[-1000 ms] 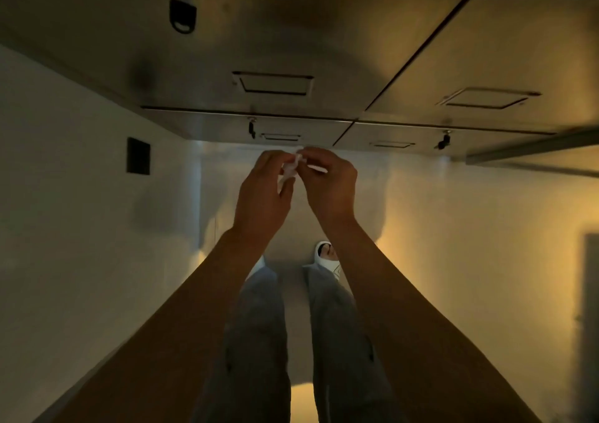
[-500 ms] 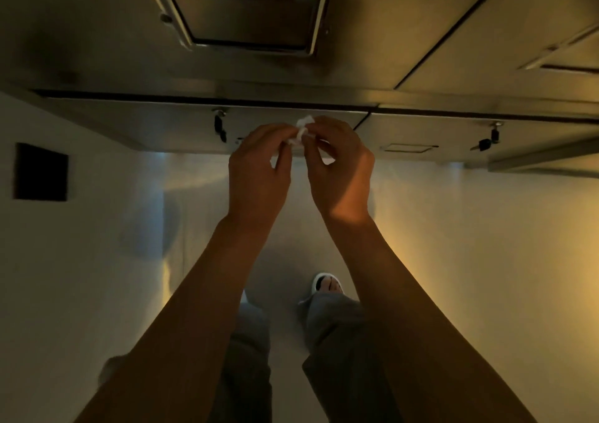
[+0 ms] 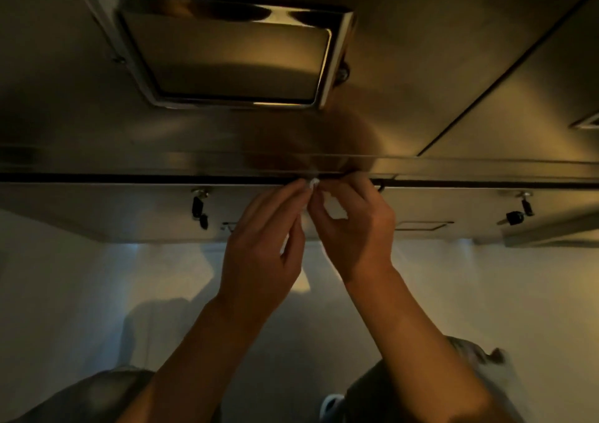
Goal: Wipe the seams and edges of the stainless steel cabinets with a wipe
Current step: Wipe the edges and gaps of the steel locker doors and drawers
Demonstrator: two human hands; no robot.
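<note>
Both hands meet at the dark seam (image 3: 129, 179) between two steel cabinet doors (image 3: 405, 65). The left hand (image 3: 262, 254) and right hand (image 3: 353, 234) pinch a small white wipe (image 3: 313, 182) between their fingertips, its top touching the seam. Keys (image 3: 198, 210) hang from a lock on the lower door's upper edge

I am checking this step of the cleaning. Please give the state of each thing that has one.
left hand: pinches the wipe
right hand: pinches the wipe
wipe: bunched small, at the dark horizontal seam
upper cabinet door: closed
keys: hanging from the lock
</note>
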